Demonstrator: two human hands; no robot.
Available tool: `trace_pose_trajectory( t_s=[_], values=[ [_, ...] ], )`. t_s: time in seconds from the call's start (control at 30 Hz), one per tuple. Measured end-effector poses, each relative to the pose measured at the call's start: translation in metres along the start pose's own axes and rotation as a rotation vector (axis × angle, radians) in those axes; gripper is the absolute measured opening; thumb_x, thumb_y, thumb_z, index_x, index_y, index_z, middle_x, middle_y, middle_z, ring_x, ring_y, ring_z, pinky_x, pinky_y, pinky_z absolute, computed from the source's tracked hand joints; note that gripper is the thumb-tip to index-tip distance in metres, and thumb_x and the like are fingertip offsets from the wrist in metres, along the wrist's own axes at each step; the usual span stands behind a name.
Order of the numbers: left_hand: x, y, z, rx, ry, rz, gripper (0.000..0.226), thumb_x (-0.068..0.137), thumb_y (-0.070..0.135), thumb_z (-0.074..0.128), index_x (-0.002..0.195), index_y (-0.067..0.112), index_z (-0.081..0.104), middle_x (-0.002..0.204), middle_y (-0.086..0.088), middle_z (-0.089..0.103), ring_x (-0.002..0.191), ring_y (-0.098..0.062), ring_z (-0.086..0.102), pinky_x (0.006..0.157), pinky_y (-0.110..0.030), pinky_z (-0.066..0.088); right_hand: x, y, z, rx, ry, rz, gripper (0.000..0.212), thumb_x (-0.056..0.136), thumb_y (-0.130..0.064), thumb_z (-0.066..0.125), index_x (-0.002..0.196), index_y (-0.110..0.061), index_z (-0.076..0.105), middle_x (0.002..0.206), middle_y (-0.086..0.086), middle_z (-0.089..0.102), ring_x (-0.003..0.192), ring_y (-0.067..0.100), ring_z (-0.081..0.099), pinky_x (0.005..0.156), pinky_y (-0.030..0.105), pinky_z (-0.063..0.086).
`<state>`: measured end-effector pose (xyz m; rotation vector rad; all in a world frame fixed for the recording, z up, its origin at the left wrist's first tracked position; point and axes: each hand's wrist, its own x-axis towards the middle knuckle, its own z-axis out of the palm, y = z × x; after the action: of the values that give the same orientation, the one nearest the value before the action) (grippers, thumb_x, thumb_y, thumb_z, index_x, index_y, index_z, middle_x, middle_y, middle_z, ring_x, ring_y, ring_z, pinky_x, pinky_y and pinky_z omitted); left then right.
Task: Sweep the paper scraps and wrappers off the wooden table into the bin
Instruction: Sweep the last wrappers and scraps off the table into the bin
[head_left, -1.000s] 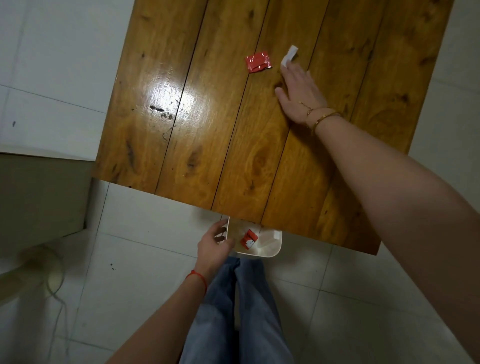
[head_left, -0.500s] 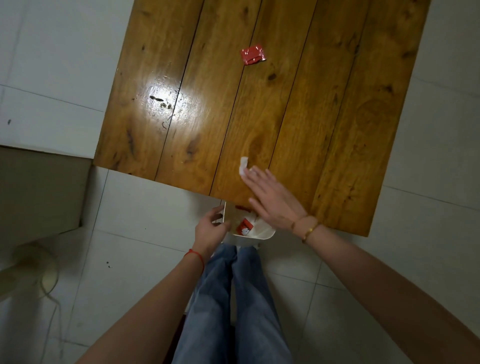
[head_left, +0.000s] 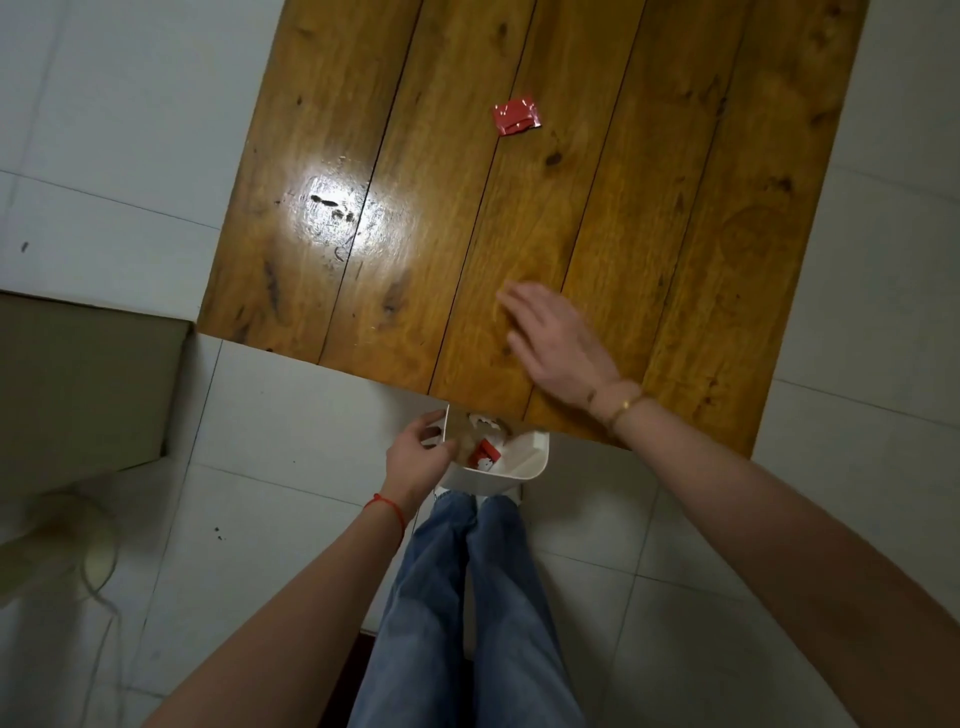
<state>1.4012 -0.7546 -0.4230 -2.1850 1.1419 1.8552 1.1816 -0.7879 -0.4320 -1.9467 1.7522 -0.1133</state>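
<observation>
A red wrapper lies flat on the far part of the wooden table. My right hand is spread open, palm down, over the table near its front edge, well short of the wrapper. My left hand grips the left rim of a small white bin held just under the table's front edge. Inside the bin I see a red and white wrapper and a white paper scrap.
White floor tiles surround the table. A grey box stands at the left, with a pale cable on the floor beside it. My legs in blue jeans are below the bin.
My right hand dragged the white paper scrap from the far side to the front edge, where it dropped into the bin. The hand now sits back over the table, empty.
</observation>
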Motion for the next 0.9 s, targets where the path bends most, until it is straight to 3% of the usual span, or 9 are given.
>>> trace_pose_trajectory(
  t_s=[0.13, 0.3, 0.47, 0.67, 0.9],
  values=[
    [0.001, 0.001, -0.001, -0.01, 0.003, -0.005, 0.052, 0.083, 0.024, 0.067, 0.133, 0.021, 0.053, 0.132, -0.008, 0.059, 0.117, -0.029, 0.057, 0.1, -0.047, 0.05, 0.074, 0.029, -0.037, -0.064, 0.055, 0.182, 0.058, 0.1, -0.038, 0.029, 0.152, -0.016, 0.015, 0.16, 0.007, 0.013, 0.147, 0.024, 0.01, 0.121, 0.042, 0.008],
    [0.0, 0.0, -0.001, -0.053, 0.002, 0.001, 0.051, 0.081, 0.029, 0.07, 0.13, 0.021, 0.056, 0.127, -0.008, 0.063, 0.1, -0.02, 0.059, 0.094, -0.039, 0.052, 0.137, 0.049, -0.07, -0.103, 0.046, 0.212, 0.059, 0.1, -0.035, 0.031, 0.153, -0.014, 0.012, 0.161, 0.007, 0.007, 0.148, 0.025, 0.006, 0.121, 0.043, 0.004],
    [0.0, -0.001, -0.001, -0.053, -0.006, -0.019, 0.051, 0.082, 0.027, 0.07, 0.131, 0.02, 0.056, 0.128, -0.008, 0.062, 0.11, -0.027, 0.061, 0.095, -0.042, 0.053, 0.173, 0.05, -0.081, -0.092, -0.008, 0.249, 0.059, 0.101, -0.036, 0.029, 0.153, -0.016, 0.009, 0.162, 0.006, 0.002, 0.148, 0.024, 0.003, 0.121, 0.041, 0.003],
    [-0.002, 0.0, -0.002, -0.049, -0.014, -0.023, 0.052, 0.083, 0.028, 0.07, 0.132, 0.02, 0.054, 0.13, -0.007, 0.062, 0.11, -0.026, 0.06, 0.093, -0.039, 0.051, 0.16, 0.039, -0.073, -0.117, -0.056, 0.191, 0.058, 0.102, -0.038, 0.027, 0.152, -0.014, 0.014, 0.161, 0.008, 0.007, 0.148, 0.024, 0.006, 0.121, 0.041, 0.003],
    [-0.005, 0.003, -0.002, -0.015, -0.015, -0.004, 0.054, 0.083, 0.028, 0.068, 0.134, 0.02, 0.053, 0.132, -0.008, 0.06, 0.112, -0.028, 0.06, 0.096, -0.042, 0.052, 0.077, 0.011, -0.036, -0.19, -0.112, 0.029, 0.058, 0.101, -0.04, 0.025, 0.152, -0.016, 0.015, 0.161, 0.007, 0.011, 0.148, 0.023, 0.005, 0.121, 0.043, 0.004]
  ],
)
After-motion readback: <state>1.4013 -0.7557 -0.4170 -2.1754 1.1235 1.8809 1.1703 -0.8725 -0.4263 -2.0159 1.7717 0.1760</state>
